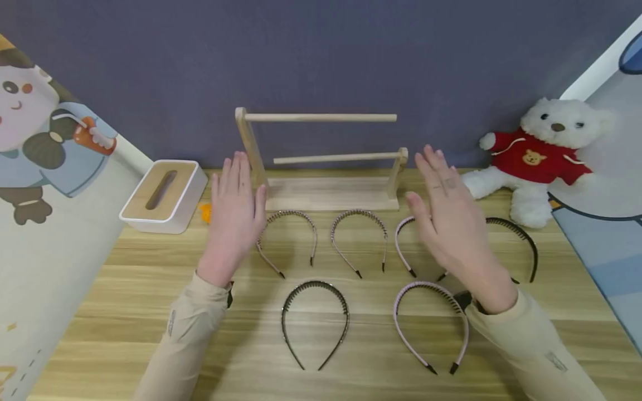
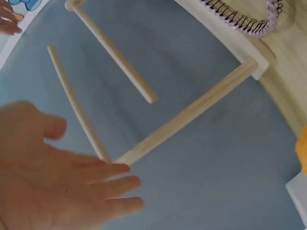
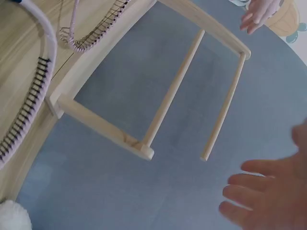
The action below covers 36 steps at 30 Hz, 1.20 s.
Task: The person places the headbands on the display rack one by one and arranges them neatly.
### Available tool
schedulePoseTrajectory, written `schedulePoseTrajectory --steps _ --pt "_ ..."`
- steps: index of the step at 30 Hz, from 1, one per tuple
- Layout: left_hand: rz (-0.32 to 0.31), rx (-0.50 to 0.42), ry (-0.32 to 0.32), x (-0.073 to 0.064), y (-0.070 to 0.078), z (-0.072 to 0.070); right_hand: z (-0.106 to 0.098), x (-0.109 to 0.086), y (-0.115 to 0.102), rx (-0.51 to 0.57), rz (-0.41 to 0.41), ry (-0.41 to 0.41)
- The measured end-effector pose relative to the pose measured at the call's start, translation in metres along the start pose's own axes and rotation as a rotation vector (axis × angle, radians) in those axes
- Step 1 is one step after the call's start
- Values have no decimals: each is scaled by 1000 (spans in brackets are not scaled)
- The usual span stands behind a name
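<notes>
A wooden stand [image 1: 331,195] with two horizontal rods, one high and one lower, stands at the back of the table. My left hand [image 1: 233,206] is held up beside its left post, fingers straight and holding nothing. On the other side my right hand [image 1: 448,217] is likewise straight-fingered and bare, over two headbands it partly hides: a lilac one [image 1: 399,248] and a black one [image 1: 530,245]. Two beaded headbands, a left one [image 1: 296,212] and a middle one [image 1: 358,212], lie before the stand. Nearer are a dark headband [image 1: 316,283] and a lilac toothed headband [image 1: 426,284].
A white tissue box [image 1: 175,220] with a wooden lid sits at the back left, a small orange object [image 1: 206,213] beside it. At the back right sits a white teddy bear [image 1: 534,159] in a red sweater. A dark blue panel [image 1: 321,61] rises behind the stand.
</notes>
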<state>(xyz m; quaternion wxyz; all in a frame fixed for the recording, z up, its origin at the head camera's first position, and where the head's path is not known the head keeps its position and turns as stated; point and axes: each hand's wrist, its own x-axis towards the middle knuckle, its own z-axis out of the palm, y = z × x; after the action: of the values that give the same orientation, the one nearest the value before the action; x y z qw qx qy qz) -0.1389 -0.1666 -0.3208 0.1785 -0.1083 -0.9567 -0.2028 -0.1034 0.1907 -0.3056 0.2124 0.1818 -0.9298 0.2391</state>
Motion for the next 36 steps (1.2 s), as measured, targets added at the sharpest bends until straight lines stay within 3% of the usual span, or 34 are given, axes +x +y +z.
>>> schedulePoseTrajectory --steps 4,7,10,16,20,26,36 --pt "-51 -164 132 8 -13 4 -9 -11 1 175 5 147" --pt "-85 -257 163 17 -24 8 -17 -24 4 283 26 166" --pt "-129 -340 121 25 -36 14 -24 -38 9 317 63 88" --pt "-201 -513 -17 36 -52 28 -24 -71 29 199 173 -233" --pt "-210 -565 -36 39 -56 35 -15 -91 44 141 186 -399" --pt "-194 -637 3 43 -61 43 1 -111 61 126 173 -496" --pt "-200 -670 14 46 -57 49 11 -121 73 100 195 -543"
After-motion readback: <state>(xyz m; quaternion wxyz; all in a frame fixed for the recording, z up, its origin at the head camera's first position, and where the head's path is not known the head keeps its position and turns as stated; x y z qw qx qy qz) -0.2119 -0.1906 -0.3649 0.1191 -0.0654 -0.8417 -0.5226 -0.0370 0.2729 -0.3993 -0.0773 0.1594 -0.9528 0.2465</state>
